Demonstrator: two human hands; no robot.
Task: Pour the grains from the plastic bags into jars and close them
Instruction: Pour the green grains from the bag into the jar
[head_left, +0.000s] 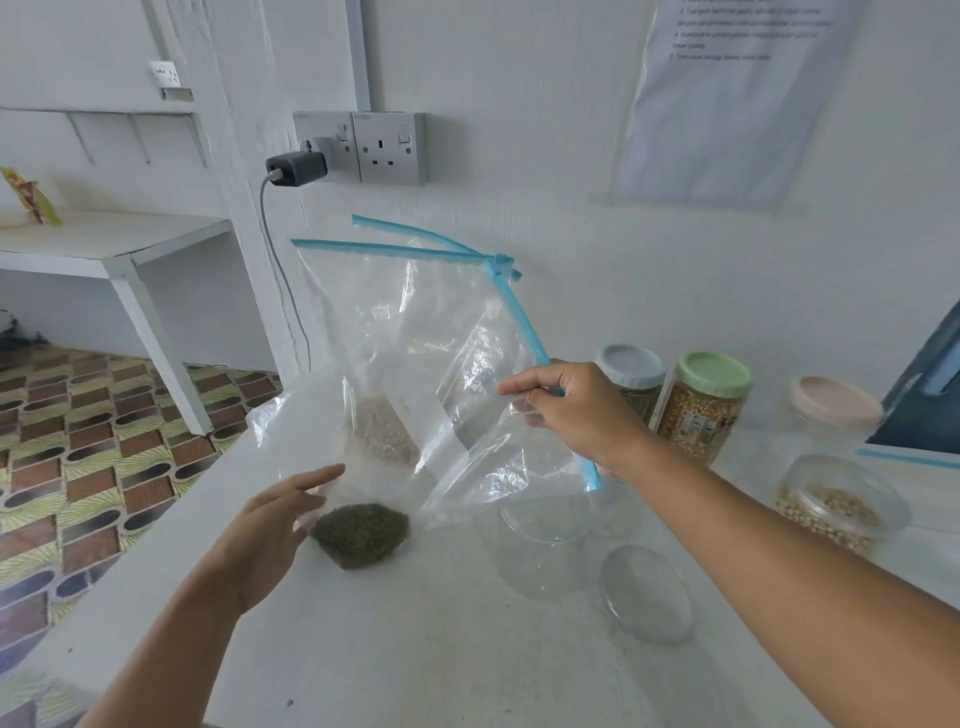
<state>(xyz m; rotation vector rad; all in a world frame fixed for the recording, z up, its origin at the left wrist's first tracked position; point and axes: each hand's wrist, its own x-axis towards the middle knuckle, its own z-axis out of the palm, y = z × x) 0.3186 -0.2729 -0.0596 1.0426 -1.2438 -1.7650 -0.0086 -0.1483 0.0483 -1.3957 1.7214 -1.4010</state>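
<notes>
Head view looked down on a white table (415, 649) set against a white wall. The right hand (566, 410) was raised above the table and pinched the blue zip edge of a clear bag (415, 332), thumb and fingers curled on the plastic just below the zip strip (410, 249). The bag's mouth gaped open, its two blue strips spread apart at the far left and joined at the slider near the top right. The bag hung tilted, with a small heap of dark green grains (361, 532) gathered in its lowest corner, which sat on or just above the table. The left hand (270, 525) was flat and relaxed, fingers straight, touching the plastic just beside that corner and gripping nothing. Behind the held bag, a second bag with pale grains (379, 431) showed through the plastic. Below the right hand stood an open, empty jar (543, 540), and near it on the table lay a clear lid (647, 592). Farther right was an uncapped jar of pale beans (836, 504). Along the wall stood three closed jars: one with a grey-blue lid (631, 366), one with a green lid (714, 374) filled with corn kernels, and one with a pink lid (834, 402). On the wall were a double socket (389, 148) with a black charger (296, 169) plugged in beside it, and a printed sheet (727, 93).
</notes>
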